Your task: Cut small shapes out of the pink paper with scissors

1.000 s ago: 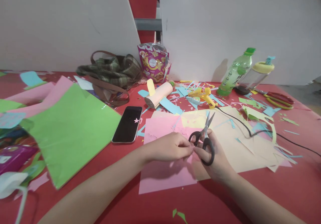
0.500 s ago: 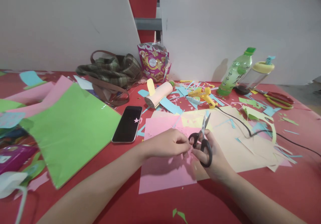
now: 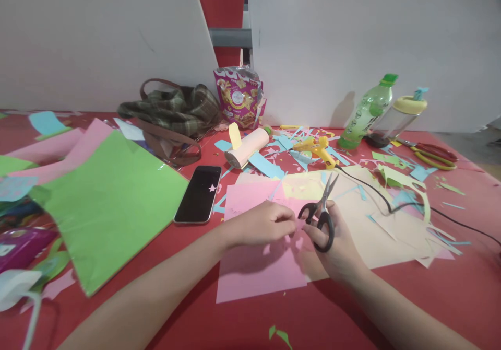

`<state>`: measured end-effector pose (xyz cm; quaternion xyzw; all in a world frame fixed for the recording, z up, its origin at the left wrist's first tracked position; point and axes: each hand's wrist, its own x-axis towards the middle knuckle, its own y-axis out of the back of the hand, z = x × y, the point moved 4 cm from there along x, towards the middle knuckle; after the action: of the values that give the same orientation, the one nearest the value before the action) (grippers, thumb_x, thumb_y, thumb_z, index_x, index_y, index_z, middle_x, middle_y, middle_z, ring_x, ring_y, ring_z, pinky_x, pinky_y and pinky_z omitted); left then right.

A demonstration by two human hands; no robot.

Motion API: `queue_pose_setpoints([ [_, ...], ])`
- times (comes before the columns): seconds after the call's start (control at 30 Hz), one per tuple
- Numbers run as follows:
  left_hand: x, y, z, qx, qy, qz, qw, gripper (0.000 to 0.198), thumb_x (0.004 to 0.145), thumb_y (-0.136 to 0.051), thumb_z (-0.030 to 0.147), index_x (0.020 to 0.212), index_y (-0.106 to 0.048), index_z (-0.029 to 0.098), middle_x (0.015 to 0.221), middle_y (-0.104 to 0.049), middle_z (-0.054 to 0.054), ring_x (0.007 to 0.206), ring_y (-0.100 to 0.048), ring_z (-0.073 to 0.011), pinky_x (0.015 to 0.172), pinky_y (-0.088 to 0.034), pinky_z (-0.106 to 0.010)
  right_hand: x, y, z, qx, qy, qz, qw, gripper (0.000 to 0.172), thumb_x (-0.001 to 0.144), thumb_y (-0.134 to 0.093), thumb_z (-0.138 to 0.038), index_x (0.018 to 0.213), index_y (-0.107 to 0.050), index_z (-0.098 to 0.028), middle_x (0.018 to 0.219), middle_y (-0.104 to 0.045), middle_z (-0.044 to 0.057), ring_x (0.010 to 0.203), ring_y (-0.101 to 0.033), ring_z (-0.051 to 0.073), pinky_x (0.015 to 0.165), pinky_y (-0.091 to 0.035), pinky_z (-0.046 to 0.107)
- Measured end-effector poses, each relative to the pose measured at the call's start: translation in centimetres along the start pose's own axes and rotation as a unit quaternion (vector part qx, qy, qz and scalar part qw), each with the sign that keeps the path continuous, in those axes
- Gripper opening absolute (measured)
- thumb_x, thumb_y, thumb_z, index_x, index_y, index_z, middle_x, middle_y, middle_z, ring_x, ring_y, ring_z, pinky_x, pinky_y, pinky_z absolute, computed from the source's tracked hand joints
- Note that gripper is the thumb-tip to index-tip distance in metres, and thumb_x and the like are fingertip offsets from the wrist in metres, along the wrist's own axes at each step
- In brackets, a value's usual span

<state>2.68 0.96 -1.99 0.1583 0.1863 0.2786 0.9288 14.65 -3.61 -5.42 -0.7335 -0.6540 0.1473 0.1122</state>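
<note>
My right hand (image 3: 340, 240) is closed around a pair of scissors (image 3: 323, 215) with black handles, its blades slightly apart and pointing up and away from me. My left hand (image 3: 270, 223) is pinched with its fingertips on a small piece of pink paper (image 3: 299, 225), partly hidden by the fingers. The right hand's fingertips are close to that same piece. Beneath both hands lies a pink sheet (image 3: 250, 274), which overlaps a cream sheet (image 3: 376, 245). A phone (image 3: 198, 194) with a small pink star (image 3: 212, 188) on its screen lies left of the pink sheet.
Behind the hands are a paper-covered tube (image 3: 250, 147), a yellow glue gun (image 3: 318, 149) with a black cord, and paper scraps. A green bottle (image 3: 368, 112) and a clear cup (image 3: 397, 120) stand back right. Green star-shaped paper (image 3: 113, 203) lies left; a snack bag (image 3: 239, 99) stands behind.
My right hand has shifted a little to the right and turned, so the scissors now lean further right. The left hand stays almost where it was.
</note>
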Motion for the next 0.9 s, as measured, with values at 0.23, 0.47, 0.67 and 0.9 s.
queue_pose_setpoints([
  [0.23, 0.1, -0.6, 0.6, 0.012, -0.024, 0.012, 1.0, 0.03, 0.078, -0.035, 0.032, 0.055, -0.042, 0.014, 0.052, -0.04, 0.004, 0.046, -0.036, -0.0054, 0.044, -0.027, -0.018, -0.2, 0.0, 0.3, 0.017, 0.002, -0.022, 1.0, 0.028, 0.066, -0.062, -0.011, 0.077, -0.039, -0.024, 0.077, -0.048, -0.004, 0.058, -0.048, 0.008, 0.051, -0.04, 0.022],
  [0.47, 0.2, -0.4, 0.4, 0.014, -0.03, 0.012, 0.999, 0.032, 0.079, -0.034, 0.031, 0.055, -0.046, 0.013, 0.053, -0.044, 0.003, 0.047, -0.038, -0.0057, 0.045, -0.029, -0.018, -0.1, 0.0, 0.4, 0.008, -0.005, -0.018, 1.0, 0.029, 0.065, -0.063, -0.013, 0.078, -0.039, -0.025, 0.076, -0.048, -0.004, 0.055, -0.047, 0.008, 0.048, -0.039, 0.021],
  [0.67, -0.4, 1.4, 0.5, 0.027, -0.027, 0.061, 0.997, 0.031, 0.079, -0.034, 0.032, 0.057, -0.044, 0.014, 0.055, -0.045, 0.003, 0.049, -0.039, -0.0066, 0.047, -0.03, -0.018, -0.3, -0.7, 0.2, 0.013, -0.03, -0.055, 0.998, 0.031, 0.062, -0.066, -0.015, 0.075, -0.039, -0.024, 0.076, -0.048, -0.003, 0.063, -0.047, 0.01, 0.054, -0.04, 0.021],
  [0.9, -1.1, 3.7, 1.7, 0.042, -0.065, 0.138, 0.987, 0.033, 0.081, -0.032, 0.032, 0.056, -0.045, 0.014, 0.056, -0.046, 0.002, 0.055, -0.044, -0.0084, 0.056, -0.035, -0.019, -0.6, -1.4, 0.9, 0.051, -0.048, -0.173, 0.982, 0.028, 0.065, -0.062, -0.034, 0.08, -0.041, -0.023, 0.08, -0.044, 0.001, 0.069, -0.047, 0.015, 0.061, -0.042, 0.031],
])
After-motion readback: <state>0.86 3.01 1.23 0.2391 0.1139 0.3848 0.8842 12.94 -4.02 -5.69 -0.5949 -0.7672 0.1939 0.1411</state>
